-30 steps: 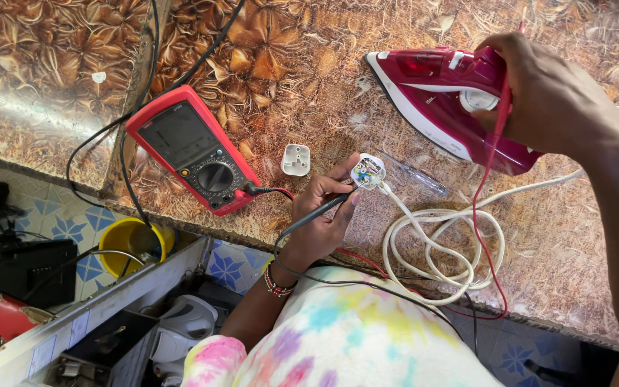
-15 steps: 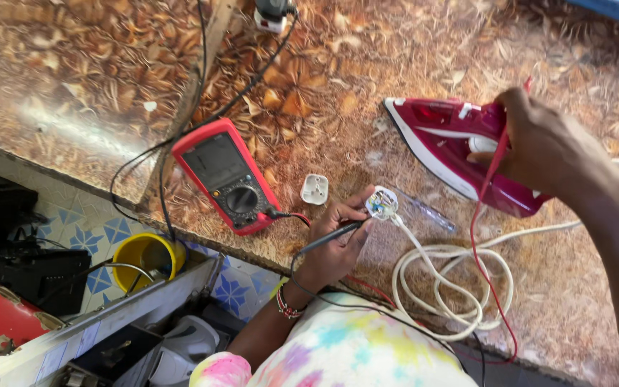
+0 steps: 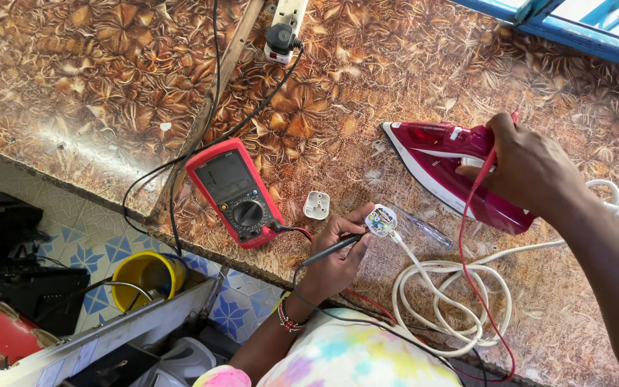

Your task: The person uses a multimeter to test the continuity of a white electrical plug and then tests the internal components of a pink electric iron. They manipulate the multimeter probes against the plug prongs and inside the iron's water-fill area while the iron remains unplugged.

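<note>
Multimeter (image 3: 236, 192) on the counter (image 3: 94, 86), left of centre. Plug cover (image 3: 316, 205) just right of it. Opened plug (image 3: 380, 220) right of cover, w/ left hand (image 3: 338, 261) touching it, probe (image 3: 331, 249) in that hand. Iron (image 3: 453, 172) further right, right hand (image 3: 528, 168) on top of it. Coiled cord (image 3: 453, 304) in front of iron. Power strip (image 3: 284, 21) at far edge, behind the meter. Bucket (image 3: 145, 276) below the counter edge, left.

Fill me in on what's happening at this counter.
A person is working on a red steam iron on the patterned counter. The left hand holds a black probe to the opened white plug at the end of the iron's coiled white cord. The right hand rests on the iron, with a red test lead running from it. A red multimeter lies beside the plug's removed cover.
</note>
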